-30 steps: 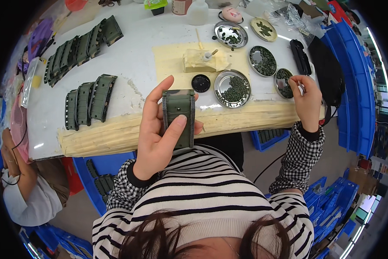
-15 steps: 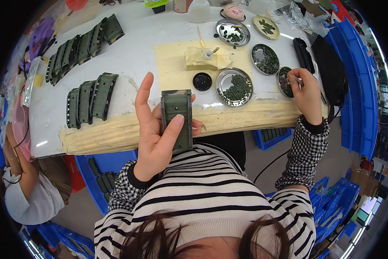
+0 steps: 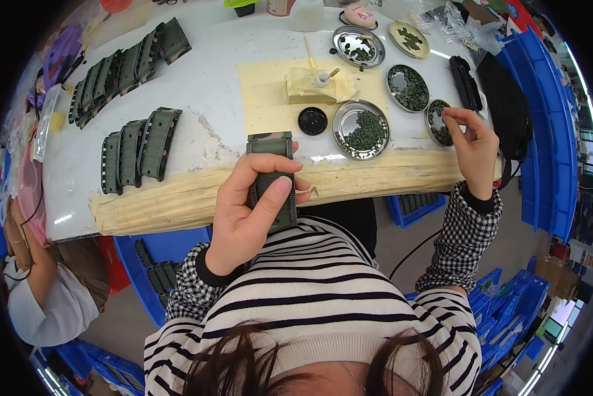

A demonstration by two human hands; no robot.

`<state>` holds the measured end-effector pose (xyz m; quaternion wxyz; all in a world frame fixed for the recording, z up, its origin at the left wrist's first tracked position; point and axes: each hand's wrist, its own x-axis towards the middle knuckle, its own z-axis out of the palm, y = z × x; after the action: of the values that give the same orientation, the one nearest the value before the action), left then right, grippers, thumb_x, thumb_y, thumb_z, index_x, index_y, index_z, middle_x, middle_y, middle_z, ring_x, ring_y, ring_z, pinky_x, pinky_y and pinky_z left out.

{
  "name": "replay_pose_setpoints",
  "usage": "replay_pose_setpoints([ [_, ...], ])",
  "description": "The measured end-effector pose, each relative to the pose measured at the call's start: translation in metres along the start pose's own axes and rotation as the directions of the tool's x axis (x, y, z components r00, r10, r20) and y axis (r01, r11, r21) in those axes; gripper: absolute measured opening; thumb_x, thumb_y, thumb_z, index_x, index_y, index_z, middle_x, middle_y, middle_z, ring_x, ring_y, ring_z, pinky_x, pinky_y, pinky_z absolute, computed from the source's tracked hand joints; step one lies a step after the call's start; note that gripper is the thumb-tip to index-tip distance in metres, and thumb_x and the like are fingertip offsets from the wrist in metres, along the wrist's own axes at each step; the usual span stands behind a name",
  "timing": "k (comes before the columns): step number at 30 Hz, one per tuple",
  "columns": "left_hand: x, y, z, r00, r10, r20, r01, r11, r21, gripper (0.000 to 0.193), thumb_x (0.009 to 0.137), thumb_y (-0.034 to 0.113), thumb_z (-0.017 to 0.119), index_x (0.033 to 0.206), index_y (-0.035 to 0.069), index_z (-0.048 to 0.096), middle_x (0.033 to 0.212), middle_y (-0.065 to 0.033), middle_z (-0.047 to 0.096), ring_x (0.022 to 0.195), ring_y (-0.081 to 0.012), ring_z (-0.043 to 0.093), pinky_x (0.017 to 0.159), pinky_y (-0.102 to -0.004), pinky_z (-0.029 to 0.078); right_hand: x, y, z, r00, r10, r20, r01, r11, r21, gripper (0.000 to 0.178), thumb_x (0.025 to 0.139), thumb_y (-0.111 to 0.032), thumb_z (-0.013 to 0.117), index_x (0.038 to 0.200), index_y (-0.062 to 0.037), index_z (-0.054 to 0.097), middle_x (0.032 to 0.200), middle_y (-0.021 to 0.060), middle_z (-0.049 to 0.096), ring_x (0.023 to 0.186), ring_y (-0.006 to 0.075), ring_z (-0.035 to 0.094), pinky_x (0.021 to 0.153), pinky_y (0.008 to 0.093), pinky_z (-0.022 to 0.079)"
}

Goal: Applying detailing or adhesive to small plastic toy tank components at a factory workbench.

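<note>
My left hand (image 3: pixel 234 228) is wrapped round a dark green, slightly curved strip (image 3: pixel 270 143) with ridged side edges and a camouflage-patterned end. The thumb lies along its face and the index finger crosses over it. At the far right, my right hand (image 3: pixel 474 148) pinches its fingertips together at the rim of a small round dish (image 3: pixel 430 132) of dark green bits. Whatever sits between those fingertips is too small to make out. Next to that dish are a metal dish (image 3: pixel 389 100) of green pieces and a larger metal plate (image 3: pixel 339 146) of small green bits.
A paper-wrapped block (image 3: pixel 303 88) holds a small cup with a stick, beside a black round lid (image 3: pixel 312 121). Several similar green strips (image 3: pixel 130 148) lie in rows at left. A black pouch (image 3: pixel 507 105) and blue bins (image 3: pixel 540 132) stand at right. Another person (image 3: pixel 49 290) sits at left.
My left index finger, raised before, has come down across the green strip. My right hand stays at the small dish, turned slightly and moved a little nearer me.
</note>
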<state>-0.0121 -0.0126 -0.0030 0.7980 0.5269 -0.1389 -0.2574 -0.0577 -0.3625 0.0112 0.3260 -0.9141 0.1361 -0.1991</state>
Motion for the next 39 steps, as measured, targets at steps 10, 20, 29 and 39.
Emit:
replay_pose_setpoints([
  [10,0.008,-0.006,0.010,0.998,0.030,-0.046,-0.022,0.989,0.149,0.011,0.094,0.011,0.058,0.099,0.001,0.061,0.097,-0.0063,0.054,0.085,-0.0115,0.058,0.077,-0.0237,0.047,-0.044,-0.134,0.067,0.936,-0.113,0.334,-0.085,0.847,0.524,0.026,0.076,0.005,0.069,0.101,-0.0036,0.068,0.084,-0.0025,0.068,0.050,0.0003,0.030,0.045,0.0171,0.024],
  [20,0.012,-0.005,-0.007,0.928,0.373,-0.005,-0.320,0.805,0.500,0.011,0.093,0.012,0.057,0.086,0.002,0.056,0.082,-0.0056,0.056,0.083,-0.0202,0.046,0.073,-0.0299,0.039,-0.052,-0.158,0.093,0.846,-0.523,0.105,0.487,0.838,0.247,0.030,0.071,0.004,0.072,0.098,-0.0061,0.068,0.081,0.0050,0.068,0.056,0.0186,0.058,0.052,0.0282,0.042],
  [29,0.008,0.003,-0.007,0.999,-0.042,0.023,0.045,0.990,-0.131,0.017,0.099,0.012,0.044,0.088,0.002,0.052,0.113,-0.0095,0.061,0.103,-0.0127,0.052,0.095,-0.0276,0.039,-0.044,-0.142,0.092,0.597,-0.798,0.081,0.798,0.601,0.042,0.031,0.066,-0.005,0.069,0.097,-0.0022,0.070,0.086,0.0077,0.067,0.059,0.0163,0.057,0.053,0.0262,0.042],
  [39,0.001,0.001,-0.002,0.998,0.042,-0.043,-0.045,0.998,-0.052,0.032,0.098,0.003,0.039,0.129,0.004,0.037,0.116,-0.0126,0.058,0.101,-0.0138,0.056,0.089,-0.0261,0.045,-0.038,-0.151,0.096,0.794,-0.608,-0.001,0.592,0.774,0.224,0.025,0.064,0.006,0.074,0.086,-0.0021,0.065,0.081,0.0092,0.061,0.065,0.0236,0.062,0.056,0.0306,0.049],
])
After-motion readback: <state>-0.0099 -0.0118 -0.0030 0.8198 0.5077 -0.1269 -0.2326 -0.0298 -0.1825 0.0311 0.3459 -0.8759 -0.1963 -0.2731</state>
